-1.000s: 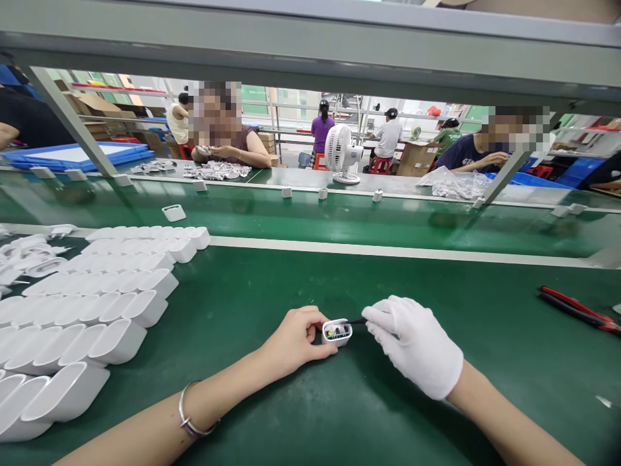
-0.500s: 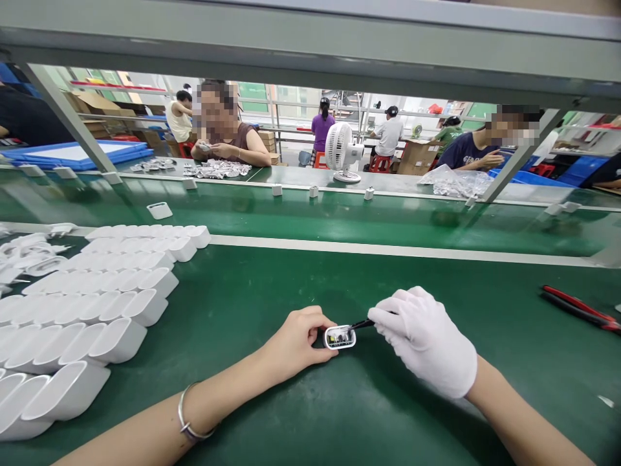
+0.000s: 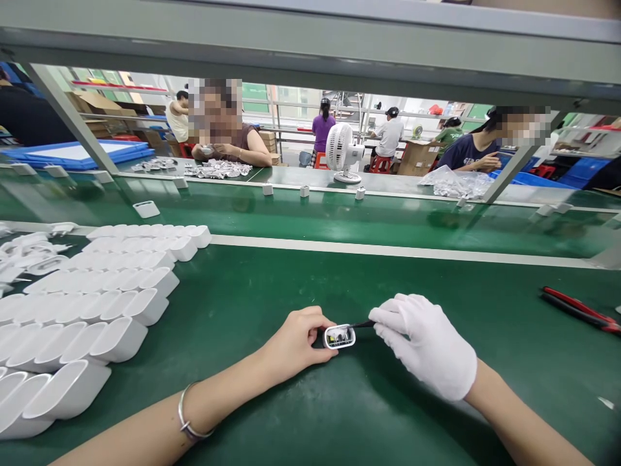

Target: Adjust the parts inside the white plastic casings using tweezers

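Observation:
My bare left hand (image 3: 301, 338) pinches a small white oval charger housing (image 3: 339, 346) between thumb and fingers, low over the green bench. Its open end faces me, and small electronic parts show inside. My right hand (image 3: 421, 346), in a white glove, is closed on thin black tweezers (image 3: 363, 324). Their tips reach the upper rim of the housing opening; whether they grip anything is too small to tell. To the left of my left hand stand rows of empty white oval housings (image 3: 119, 340).
Red-and-black pliers (image 3: 579, 309) lie at the right. White plug parts (image 3: 29, 255) are heaped at far left. Beyond a pale strip, a green conveyor (image 3: 291, 217) carries small white pieces. A metal shelf frame (image 3: 310, 58) spans overhead. A fan (image 3: 341, 152) and several people are behind.
The white pieces on the conveyor have shifted left. My right hand has lowered slightly, and the tweezers lie flatter at the housing's upper rim. My left hand stays put.

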A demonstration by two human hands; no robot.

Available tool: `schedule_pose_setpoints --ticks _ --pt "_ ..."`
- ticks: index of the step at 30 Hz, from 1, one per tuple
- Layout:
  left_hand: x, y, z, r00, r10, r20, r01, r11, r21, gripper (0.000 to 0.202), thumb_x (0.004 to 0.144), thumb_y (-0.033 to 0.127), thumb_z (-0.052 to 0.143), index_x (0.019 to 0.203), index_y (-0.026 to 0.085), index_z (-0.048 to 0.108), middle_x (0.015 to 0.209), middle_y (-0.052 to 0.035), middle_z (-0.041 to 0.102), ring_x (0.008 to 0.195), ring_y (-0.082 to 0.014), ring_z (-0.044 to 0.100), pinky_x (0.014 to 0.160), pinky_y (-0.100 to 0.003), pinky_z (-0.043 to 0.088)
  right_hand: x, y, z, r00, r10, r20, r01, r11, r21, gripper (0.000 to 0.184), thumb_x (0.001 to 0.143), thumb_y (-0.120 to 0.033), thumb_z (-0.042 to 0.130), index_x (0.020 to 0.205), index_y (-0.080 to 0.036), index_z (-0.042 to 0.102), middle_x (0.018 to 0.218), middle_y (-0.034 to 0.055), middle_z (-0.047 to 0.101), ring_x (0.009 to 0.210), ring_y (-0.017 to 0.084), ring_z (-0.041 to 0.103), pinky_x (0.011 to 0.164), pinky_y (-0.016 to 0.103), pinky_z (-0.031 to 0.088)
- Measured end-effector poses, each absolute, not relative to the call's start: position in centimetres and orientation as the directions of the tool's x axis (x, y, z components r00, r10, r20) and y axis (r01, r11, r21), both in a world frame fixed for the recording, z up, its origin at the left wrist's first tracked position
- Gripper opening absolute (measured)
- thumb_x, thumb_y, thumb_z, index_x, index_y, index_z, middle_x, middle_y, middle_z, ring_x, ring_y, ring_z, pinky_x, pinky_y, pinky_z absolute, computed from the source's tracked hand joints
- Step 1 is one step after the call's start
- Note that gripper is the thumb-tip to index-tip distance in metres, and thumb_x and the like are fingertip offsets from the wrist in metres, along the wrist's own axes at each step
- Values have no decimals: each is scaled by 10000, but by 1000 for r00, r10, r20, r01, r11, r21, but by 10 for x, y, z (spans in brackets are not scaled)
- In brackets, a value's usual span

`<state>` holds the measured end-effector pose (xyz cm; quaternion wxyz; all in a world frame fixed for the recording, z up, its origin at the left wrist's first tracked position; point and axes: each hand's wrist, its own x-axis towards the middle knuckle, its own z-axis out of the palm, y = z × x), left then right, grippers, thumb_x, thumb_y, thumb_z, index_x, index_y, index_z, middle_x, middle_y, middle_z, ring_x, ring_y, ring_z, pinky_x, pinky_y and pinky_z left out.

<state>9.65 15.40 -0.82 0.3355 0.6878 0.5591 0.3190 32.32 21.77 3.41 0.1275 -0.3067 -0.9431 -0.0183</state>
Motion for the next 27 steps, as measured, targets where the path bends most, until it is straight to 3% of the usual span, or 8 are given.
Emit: schedule_pose_setpoints --ticks 13,20,27 --pt "96 153 -11 188 978 87 556 -179 812 248 671 156 710 909 224 706 711 39 456 564 -81 357 502 -200 281 318 211 36 -727 666 165 630 743 -225 162 879 -241 463 817 -254 613 705 -27 594 639 129 513 579 263 314" --pt "96 154 -10 189 980 64 559 -161 813 272 670 146 704 925 241 711 712 40 459 562 -80 359 504 -202 283 317 214 34 -708 678 197 654 735 -179 171 866 -242 472 811 -253 634 697 -21 607 626 134 535 566 259 333" --pt "95 154 -11 185 980 67 549 -160 820 253 670 153 703 907 241 711 717 39 459 559 -79 367 493 -202 276 317 213 31 -697 665 267 620 747 -241 165 861 -233 487 842 -250 650 710 -20 631 636 133 556 579 262 365"
